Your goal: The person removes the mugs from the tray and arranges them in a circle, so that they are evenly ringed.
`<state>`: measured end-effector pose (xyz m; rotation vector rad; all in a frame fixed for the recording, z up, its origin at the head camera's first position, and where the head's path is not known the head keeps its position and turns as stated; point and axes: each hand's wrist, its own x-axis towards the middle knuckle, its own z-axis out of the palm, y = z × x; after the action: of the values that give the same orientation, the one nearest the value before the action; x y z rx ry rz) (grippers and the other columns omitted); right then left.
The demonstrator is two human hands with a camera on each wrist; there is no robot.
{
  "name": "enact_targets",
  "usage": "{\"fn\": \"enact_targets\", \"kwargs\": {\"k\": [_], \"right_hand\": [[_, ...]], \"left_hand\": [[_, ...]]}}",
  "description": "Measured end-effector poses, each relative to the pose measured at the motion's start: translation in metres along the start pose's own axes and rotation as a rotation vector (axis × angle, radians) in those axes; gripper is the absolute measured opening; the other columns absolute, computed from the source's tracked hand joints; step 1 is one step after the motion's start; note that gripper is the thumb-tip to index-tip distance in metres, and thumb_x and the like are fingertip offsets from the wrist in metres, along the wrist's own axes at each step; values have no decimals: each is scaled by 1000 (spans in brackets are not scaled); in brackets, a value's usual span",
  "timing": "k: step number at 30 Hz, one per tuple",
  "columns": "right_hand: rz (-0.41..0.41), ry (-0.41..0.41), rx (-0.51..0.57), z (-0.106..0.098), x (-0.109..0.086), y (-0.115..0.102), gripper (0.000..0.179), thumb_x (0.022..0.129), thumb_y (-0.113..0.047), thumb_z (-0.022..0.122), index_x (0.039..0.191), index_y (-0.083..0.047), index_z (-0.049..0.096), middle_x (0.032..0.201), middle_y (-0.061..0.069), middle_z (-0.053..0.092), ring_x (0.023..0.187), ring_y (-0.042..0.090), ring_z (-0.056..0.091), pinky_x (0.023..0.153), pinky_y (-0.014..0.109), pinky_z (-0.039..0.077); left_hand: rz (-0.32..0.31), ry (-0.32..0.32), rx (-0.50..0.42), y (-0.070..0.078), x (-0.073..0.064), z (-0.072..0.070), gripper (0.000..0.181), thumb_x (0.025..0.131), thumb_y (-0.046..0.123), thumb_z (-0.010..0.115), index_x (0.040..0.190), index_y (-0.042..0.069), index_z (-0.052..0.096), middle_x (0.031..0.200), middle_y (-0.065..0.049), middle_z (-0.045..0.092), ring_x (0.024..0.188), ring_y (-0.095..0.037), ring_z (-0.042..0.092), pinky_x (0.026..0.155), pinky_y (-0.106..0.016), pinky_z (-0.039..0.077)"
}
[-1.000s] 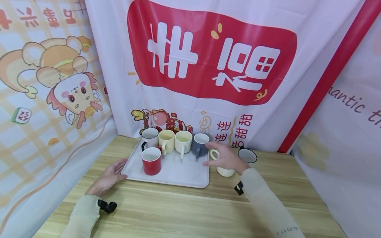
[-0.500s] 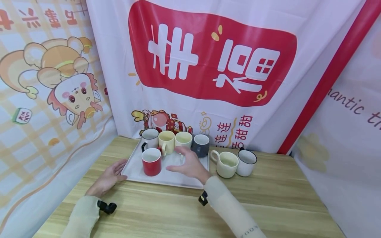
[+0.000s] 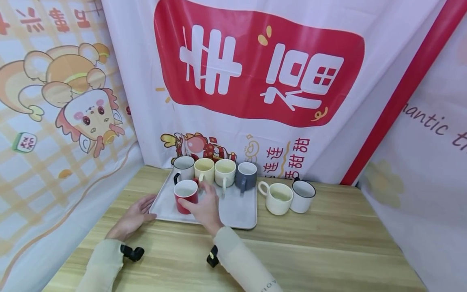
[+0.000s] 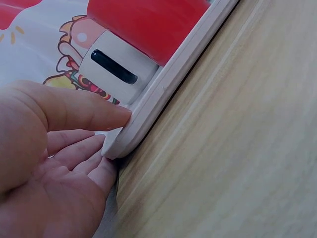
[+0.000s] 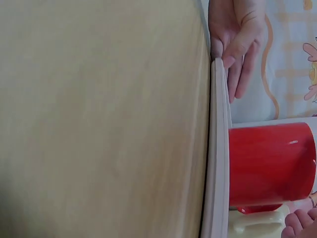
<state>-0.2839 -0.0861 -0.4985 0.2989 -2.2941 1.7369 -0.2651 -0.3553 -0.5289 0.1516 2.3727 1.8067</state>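
Note:
A red mug [image 3: 185, 187] with a white inside stands upright near the front left of a white tray [image 3: 238, 213]. My right hand [image 3: 205, 207] is beside it, thumb overlapping the mug's front in the head view and fingers spread towards its right side. In the right wrist view a gap shows between the fingertips [image 5: 296, 223] and the red mug. My left hand [image 3: 133, 219] rests at the tray's front left corner, its thumb [image 4: 94, 113] touching the rim and its fingers lying straight along the outer side.
Along the tray's back stand a white mug [image 3: 185, 172] with black handle, a yellow mug [image 3: 204, 169], a cream mug [image 3: 224, 174] and a grey mug [image 3: 249, 178]. Right of the tray, another cream mug [image 3: 279, 202] and a black-rimmed white mug [image 3: 303, 198] stand on the wooden table [image 3: 328, 235].
My right hand has moved left, from beside the grey mug across the tray to the red mug. The left hand stays at the tray corner. No mug has visibly moved.

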Motion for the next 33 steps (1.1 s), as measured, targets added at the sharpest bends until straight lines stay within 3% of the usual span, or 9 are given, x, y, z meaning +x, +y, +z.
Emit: {"fn": "enact_targets", "kwargs": {"k": [7,13,24,33], "right_hand": [[7,183,17,29,-6,-5,82,71,-41,98,138,-15,61,133,6,66,123,24,63,109,46,59],[-13,246,-36,40,-4,-3,86,67,-43,100,137,-12,62,126,7,68,116,23,66,101,43,63],[77,160,-120,38,5,1,87,68,-49,98,137,-13,59,127,1,65,117,20,64,99,40,64],[52,-11,-110,12,14,4,75,66,-43,99,130,-20,67,121,-4,72,111,13,67,94,30,62]], "left_hand": [[3,9,9,0,-2,-1,92,94,-6,64,166,-8,7,173,-33,11,162,-50,11,133,-58,14],[5,10,-2,1,-2,2,92,94,-6,64,166,-8,6,173,-33,10,162,-51,10,134,-59,14],[-1,6,-11,2,-1,4,92,94,-7,63,166,-7,6,174,-32,9,162,-50,9,134,-59,13],[8,13,4,1,-1,1,92,93,-7,64,166,-8,8,173,-33,10,162,-51,11,133,-59,14]]}}
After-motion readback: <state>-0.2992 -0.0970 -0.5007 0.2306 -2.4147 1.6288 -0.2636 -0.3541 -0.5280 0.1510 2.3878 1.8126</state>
